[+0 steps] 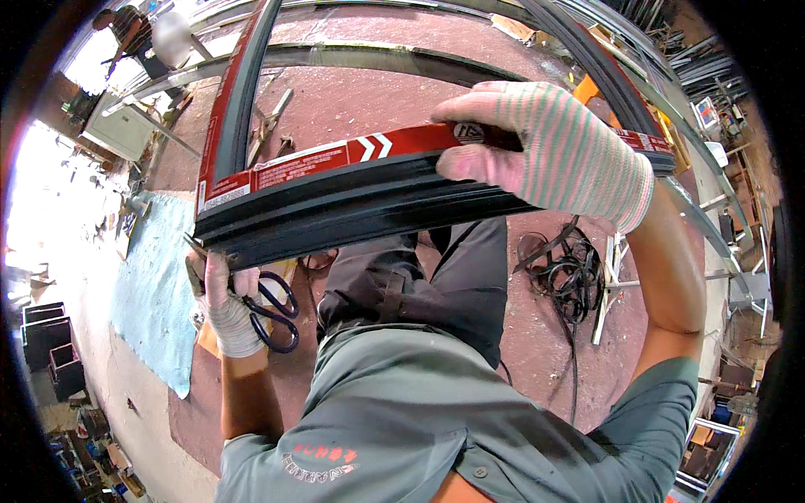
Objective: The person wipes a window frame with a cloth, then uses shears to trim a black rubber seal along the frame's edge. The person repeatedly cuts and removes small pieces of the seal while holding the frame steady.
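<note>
A dark metal window or door frame (369, 205) with red protective film along its edge crosses in front of me, its two side bars running away from me. My right hand (566, 155), in a striped knit glove, is closed around the near bar, thumb on the close side and fingers over the top. Below the frame's near left corner is my left hand (231, 318), also gloved. It is closed on scissors (289, 312) with dark blue looped handles. Part of the blades shows beside the corner; the rest is hidden by hand and frame.
Black cable (563, 272) lies coiled on the reddish floor at right. A pale blue sheet (155, 293) spreads at left, near black boxes (50, 339). Metal bars (352, 57) span behind the frame. Another person (130, 33) bends over at far left.
</note>
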A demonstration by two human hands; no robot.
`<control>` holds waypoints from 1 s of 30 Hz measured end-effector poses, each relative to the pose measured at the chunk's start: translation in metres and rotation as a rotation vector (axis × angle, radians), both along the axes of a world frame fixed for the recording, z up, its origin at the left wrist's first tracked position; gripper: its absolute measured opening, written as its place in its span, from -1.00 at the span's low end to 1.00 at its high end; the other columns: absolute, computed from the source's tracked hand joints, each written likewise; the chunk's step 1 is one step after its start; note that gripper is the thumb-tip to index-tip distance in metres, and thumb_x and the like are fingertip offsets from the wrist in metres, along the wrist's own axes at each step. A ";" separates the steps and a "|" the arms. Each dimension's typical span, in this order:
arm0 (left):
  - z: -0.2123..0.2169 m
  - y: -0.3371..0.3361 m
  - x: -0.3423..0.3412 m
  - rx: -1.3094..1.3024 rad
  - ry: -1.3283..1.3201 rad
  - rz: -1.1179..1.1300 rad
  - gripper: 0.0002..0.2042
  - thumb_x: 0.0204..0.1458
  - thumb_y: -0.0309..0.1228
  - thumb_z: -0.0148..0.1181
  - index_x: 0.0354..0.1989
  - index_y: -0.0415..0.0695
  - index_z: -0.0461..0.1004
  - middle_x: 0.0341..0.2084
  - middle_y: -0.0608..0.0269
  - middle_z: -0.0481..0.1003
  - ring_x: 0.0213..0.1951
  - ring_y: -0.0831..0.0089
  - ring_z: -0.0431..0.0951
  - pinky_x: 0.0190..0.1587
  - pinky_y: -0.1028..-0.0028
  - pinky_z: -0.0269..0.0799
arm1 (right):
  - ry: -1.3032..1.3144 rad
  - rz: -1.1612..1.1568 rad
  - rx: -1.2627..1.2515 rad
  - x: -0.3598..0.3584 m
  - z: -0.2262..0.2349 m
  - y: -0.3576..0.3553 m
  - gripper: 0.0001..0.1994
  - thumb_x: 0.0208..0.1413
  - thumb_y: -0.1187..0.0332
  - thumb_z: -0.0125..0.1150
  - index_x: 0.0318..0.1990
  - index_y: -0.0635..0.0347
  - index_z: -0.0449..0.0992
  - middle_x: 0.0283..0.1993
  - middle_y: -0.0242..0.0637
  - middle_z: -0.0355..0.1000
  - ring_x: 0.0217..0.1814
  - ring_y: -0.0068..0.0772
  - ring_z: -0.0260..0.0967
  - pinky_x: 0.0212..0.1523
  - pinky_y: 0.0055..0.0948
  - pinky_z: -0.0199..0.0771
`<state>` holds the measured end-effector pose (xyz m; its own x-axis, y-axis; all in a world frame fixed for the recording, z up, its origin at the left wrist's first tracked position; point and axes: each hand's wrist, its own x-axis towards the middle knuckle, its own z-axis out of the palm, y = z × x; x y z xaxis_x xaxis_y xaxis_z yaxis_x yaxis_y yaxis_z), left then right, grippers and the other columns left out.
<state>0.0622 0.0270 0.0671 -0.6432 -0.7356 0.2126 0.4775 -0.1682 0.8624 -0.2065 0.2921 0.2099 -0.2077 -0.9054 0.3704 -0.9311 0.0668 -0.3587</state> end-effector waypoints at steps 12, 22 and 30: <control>0.006 0.013 -0.009 0.110 -0.059 0.181 -0.96 0.31 -0.40 0.09 -0.19 -0.03 0.45 -0.58 0.54 0.32 -0.68 0.77 0.09 -0.65 0.67 -0.01 | 0.032 -0.179 0.068 0.024 0.003 -0.018 -0.57 0.05 0.07 0.46 -0.12 0.26 0.63 -0.42 -0.12 0.53 -0.40 -0.35 0.52 -0.29 -0.39 0.53; 0.002 0.001 -0.008 0.004 -0.020 0.120 -0.94 0.29 -0.34 0.13 -0.22 -0.01 0.43 -0.61 0.55 0.30 -0.69 0.76 0.11 -0.66 0.66 -0.01 | 0.147 -0.248 0.097 0.032 0.005 -0.028 -0.54 -0.02 0.01 0.49 -0.21 0.29 0.64 -0.41 -0.07 0.55 -0.39 -0.20 0.57 -0.32 -0.34 0.54; 0.005 -0.013 -0.004 0.099 0.093 -0.019 -0.97 0.31 -0.43 0.05 -0.19 -0.06 0.42 -0.63 0.53 0.28 -0.71 0.76 0.08 -0.68 0.63 -0.08 | 0.132 -0.127 -0.020 0.023 0.004 -0.013 -0.51 -0.03 0.18 0.50 -0.01 0.31 0.56 -0.18 -0.05 0.55 -0.18 -0.11 0.55 -0.09 -0.31 0.55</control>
